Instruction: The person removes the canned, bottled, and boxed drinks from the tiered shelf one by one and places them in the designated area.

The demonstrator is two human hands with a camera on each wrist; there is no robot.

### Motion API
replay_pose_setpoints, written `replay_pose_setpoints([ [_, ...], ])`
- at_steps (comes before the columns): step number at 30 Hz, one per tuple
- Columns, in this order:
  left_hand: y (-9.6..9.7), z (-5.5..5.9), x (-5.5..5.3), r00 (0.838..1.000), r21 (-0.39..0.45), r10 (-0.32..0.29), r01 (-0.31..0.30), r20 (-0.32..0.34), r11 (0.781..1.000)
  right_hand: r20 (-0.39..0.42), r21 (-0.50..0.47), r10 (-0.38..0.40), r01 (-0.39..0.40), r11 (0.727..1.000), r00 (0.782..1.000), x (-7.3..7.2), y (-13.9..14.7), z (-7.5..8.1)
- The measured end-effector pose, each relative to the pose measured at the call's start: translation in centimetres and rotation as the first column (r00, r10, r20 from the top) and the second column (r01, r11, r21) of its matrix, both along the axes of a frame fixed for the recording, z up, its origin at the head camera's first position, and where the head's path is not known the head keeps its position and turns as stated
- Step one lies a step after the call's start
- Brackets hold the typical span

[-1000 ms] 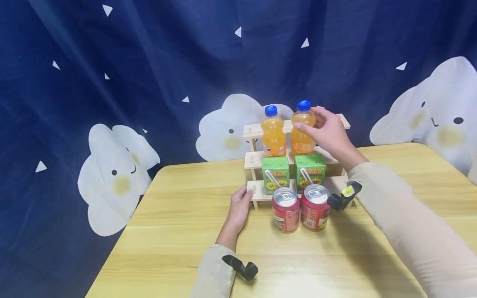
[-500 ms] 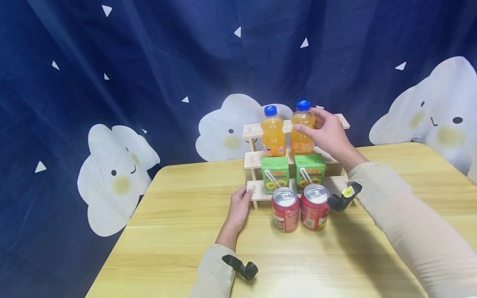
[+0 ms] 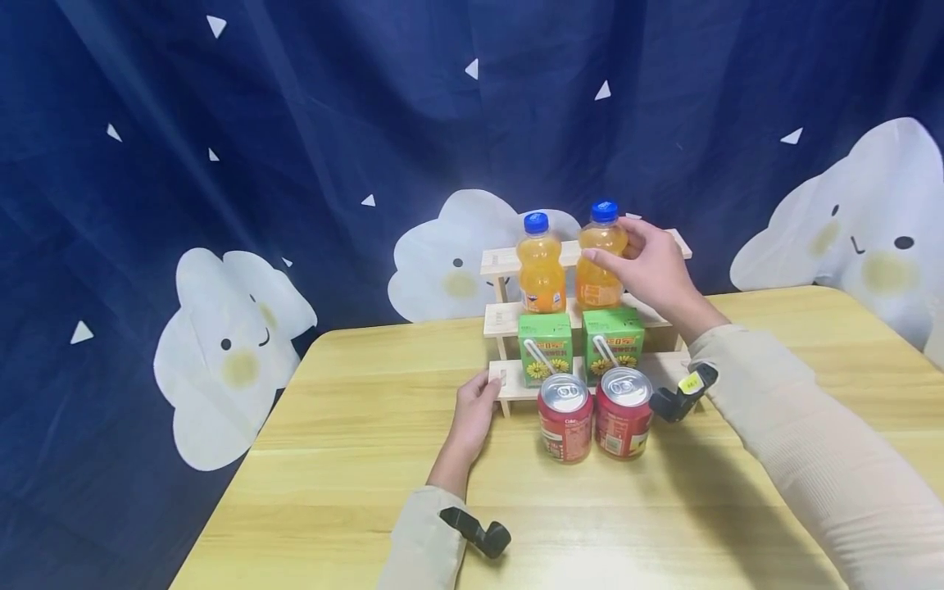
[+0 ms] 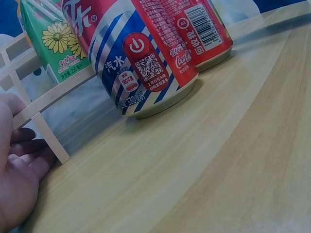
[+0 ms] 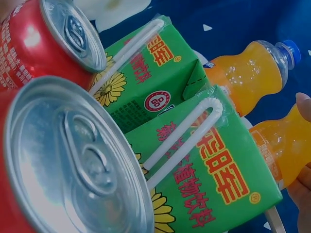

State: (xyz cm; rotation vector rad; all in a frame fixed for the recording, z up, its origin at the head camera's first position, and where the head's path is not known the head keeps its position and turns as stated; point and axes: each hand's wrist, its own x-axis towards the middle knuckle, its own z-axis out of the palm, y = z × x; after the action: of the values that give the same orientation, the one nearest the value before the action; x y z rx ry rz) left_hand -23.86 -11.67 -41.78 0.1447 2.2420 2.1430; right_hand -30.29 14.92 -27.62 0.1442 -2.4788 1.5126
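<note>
A three-step wooden display stand (image 3: 504,318) holds drinks. My left hand (image 3: 474,414) grips the left end of its lowest step, thumb above and fingers beneath, as the left wrist view (image 4: 19,189) shows. My right hand (image 3: 658,266) holds an orange drink bottle (image 3: 599,279) with a blue cap, thumb in front and fingers behind. It stands upright over the middle step; its base is hidden behind a carton. A matching bottle (image 3: 542,274) stands to its left. On the lowest step sit two green drink cartons (image 3: 537,360) with wrapped straws.
Two red cola cans (image 3: 566,426) stand side by side on the wooden table (image 3: 354,459), in front of the stand and below my right forearm. A dark blue curtain (image 3: 354,98) with white clouds hangs behind the table.
The head view has tilted slightly. The right bottle's cap leans a touch further right; both hands keep their holds, and the cans and cartons stay in place.
</note>
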Motion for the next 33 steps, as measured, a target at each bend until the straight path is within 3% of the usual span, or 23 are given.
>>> replay_pose_setpoints([
  [13,0.0,-0.2,-0.1,1.000,-0.002,0.007,-0.007,-0.004,1.000,-0.054,0.004,-0.095,0.095,0.995,0.994,0.4,0.8,-0.5],
  [20,-0.1,-3.0,-1.9,0.999,-0.002,0.028,-0.028,-0.025,1.000,-0.087,0.005,-0.156,0.157,0.988,0.984,0.9,2.2,-0.5],
  [25,-0.1,-2.7,-1.8,1.000,0.007,0.024,-0.024,-0.010,1.000,-0.114,0.004,-0.183,0.184,0.983,0.977,1.3,3.2,-0.7],
  [30,-0.1,-1.0,-0.7,1.000,-0.016,0.016,-0.016,-0.015,1.000,-0.136,0.022,-0.199,0.203,0.979,0.971,2.0,4.2,-0.9],
  [33,-0.2,-0.8,-0.4,1.000,-0.026,0.014,-0.015,-0.016,1.000,-0.122,0.036,-0.214,0.220,0.975,0.969,2.6,4.8,-0.9],
])
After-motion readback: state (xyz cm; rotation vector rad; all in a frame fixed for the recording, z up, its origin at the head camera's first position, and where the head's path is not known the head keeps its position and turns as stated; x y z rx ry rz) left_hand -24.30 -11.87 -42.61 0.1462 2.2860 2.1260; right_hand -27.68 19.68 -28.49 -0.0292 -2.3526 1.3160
